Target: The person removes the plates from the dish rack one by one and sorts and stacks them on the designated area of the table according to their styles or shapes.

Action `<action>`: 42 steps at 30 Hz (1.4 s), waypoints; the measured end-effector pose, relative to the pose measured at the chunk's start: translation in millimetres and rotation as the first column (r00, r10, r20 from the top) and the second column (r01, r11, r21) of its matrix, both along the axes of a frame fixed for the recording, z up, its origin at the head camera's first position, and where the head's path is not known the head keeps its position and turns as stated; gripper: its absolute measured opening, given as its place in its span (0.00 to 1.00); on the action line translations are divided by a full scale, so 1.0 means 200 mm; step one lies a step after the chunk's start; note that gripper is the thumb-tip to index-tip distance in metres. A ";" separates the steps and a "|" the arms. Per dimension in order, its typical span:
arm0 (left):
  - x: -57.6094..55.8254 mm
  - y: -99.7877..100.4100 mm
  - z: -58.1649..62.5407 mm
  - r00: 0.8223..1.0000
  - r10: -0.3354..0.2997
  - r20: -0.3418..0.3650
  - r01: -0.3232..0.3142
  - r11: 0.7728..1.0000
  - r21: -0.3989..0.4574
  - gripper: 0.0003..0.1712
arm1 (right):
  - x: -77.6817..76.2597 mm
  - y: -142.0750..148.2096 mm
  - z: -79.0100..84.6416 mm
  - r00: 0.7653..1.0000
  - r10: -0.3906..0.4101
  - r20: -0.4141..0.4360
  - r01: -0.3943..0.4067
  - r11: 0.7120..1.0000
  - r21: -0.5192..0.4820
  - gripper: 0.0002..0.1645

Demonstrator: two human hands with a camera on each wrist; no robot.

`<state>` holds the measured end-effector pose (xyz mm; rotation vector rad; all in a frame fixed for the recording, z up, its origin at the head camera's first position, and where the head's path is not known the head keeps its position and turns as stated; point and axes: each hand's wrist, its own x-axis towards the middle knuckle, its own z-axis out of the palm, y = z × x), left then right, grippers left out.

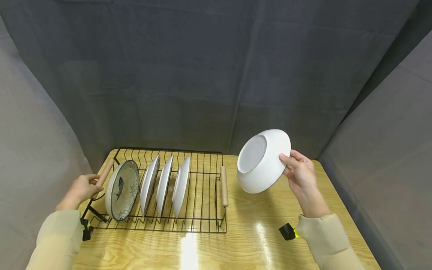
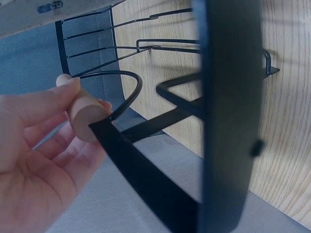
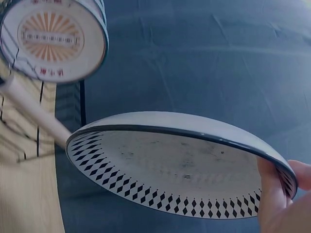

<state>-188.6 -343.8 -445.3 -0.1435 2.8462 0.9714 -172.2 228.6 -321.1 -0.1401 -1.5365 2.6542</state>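
White dish (image 1: 264,161) tilts in a one-handed hold, right of the rack

Raised above a wooden tabletop (image 1: 249,225), the dish is off the right end of the black wire rack (image 1: 202,219) and apart from it. The right hand (image 1: 301,173) pinches the rim on the side away from the rack, thumb against the outside, fingers within. The left hand (image 1: 81,188) grips the rack's left wooden handle (image 1: 105,175), leaving the right hand the nearer to the dish. The footed base is turned toward the rack and the wearer; the right wrist view shows the dark-edged, diamond-patterned inside. The sideways relation appears to count most: the rack lies left of the dish, its right wooden handle (image 1: 224,186) between the dish and three plates (image 1: 164,186) standing on edge in the wires. A fish-painted bowl (image 1: 125,189) stands at the rack's left end. The dish's broad span slants, so its angle probably matters too.
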 end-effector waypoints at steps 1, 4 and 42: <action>0.00 0.00 0.00 1.000 0.002 0.003 -0.002 1.000 -0.001 0.29 | -0.01 0.02 0.00 1.000 -0.014 0.005 0.014 1.000 -0.001 0.09; 0.00 0.00 0.01 1.000 0.007 0.011 -0.007 1.000 0.003 0.29 | -0.03 0.07 -0.02 0.998 -0.054 0.022 0.055 0.998 -0.012 0.09; 0.01 0.01 0.00 1.000 0.009 0.007 -0.009 1.000 0.029 0.28 | -0.29 0.44 -0.42 0.965 -0.046 -0.260 0.251 -0.141 0.958 0.16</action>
